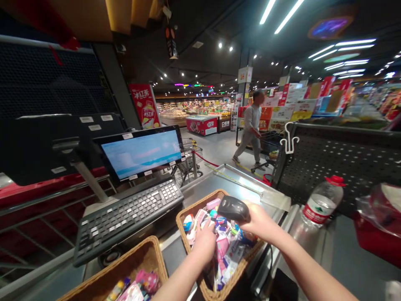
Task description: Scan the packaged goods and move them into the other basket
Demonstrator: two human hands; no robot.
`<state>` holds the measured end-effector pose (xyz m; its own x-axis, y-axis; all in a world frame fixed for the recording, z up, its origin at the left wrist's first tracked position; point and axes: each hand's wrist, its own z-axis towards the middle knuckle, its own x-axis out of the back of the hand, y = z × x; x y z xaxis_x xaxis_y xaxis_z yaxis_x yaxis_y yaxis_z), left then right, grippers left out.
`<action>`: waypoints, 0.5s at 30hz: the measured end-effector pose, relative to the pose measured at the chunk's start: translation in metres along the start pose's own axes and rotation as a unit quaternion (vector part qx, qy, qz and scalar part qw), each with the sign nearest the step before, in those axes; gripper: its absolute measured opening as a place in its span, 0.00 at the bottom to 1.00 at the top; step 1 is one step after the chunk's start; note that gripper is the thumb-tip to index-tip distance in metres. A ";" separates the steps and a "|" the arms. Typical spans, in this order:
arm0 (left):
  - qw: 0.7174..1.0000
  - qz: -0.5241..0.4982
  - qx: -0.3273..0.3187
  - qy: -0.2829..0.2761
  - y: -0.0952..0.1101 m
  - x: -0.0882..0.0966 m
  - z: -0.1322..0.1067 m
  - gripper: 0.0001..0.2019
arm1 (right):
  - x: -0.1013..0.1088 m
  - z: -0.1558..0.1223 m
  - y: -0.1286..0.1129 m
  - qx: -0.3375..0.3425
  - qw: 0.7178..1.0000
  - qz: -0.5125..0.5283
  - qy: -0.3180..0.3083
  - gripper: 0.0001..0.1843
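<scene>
My right hand (258, 221) is closed round a black handheld barcode scanner (233, 208), held over a wicker basket (181, 221) of small packaged goods. Inside that basket, my left hand (205, 241) pinches a small pale pink-and-white package (200, 216) near the left side; its fingertips are partly lost among the goods. Many colourful small packets (223, 246) fill the basket round both hands. A second wicker basket (156, 251), nearer to me on the left, holds several more colourful packets (147, 281).
A black keyboard (128, 215) and a monitor (142, 151) stand left on the metal counter (247, 175). To the right are a water bottle (322, 202), a white hook (288, 140) on a perforated black panel, and a red bag (376, 225). A person (252, 129) pushes a cart beyond.
</scene>
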<state>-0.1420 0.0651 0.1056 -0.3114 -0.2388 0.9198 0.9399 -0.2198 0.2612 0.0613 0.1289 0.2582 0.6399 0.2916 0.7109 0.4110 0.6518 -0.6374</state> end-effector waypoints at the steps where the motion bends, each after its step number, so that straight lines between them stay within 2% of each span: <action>1: 1.000 -0.004 0.011 -0.005 0.002 -0.001 0.001 0.14 | 0.000 0.001 0.003 -0.001 1.000 0.002 0.000 0.15; 4: 0.999 -0.013 0.050 -0.017 0.007 0.000 0.001 0.14 | 0.000 0.005 0.008 -0.003 1.000 0.005 0.001 0.15; 9: 0.997 -0.027 0.074 -0.015 0.009 0.011 -0.004 0.14 | -0.004 0.010 0.011 -0.003 1.000 0.008 0.002 0.15; 12: 0.997 -0.028 0.072 0.008 0.006 0.030 -0.007 0.12 | -0.006 0.013 0.008 -0.003 1.000 0.012 0.008 0.14; 15: 0.996 -0.014 0.071 0.056 -0.002 0.064 -0.010 0.13 | -0.007 0.016 0.003 0.003 1.000 0.011 0.017 0.16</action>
<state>-0.1650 0.0410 0.1612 -0.3440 -0.3408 0.8750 0.9385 -0.0944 0.3322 0.0476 0.1405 0.2557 0.6702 0.2829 0.6862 0.3930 0.6490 -0.6514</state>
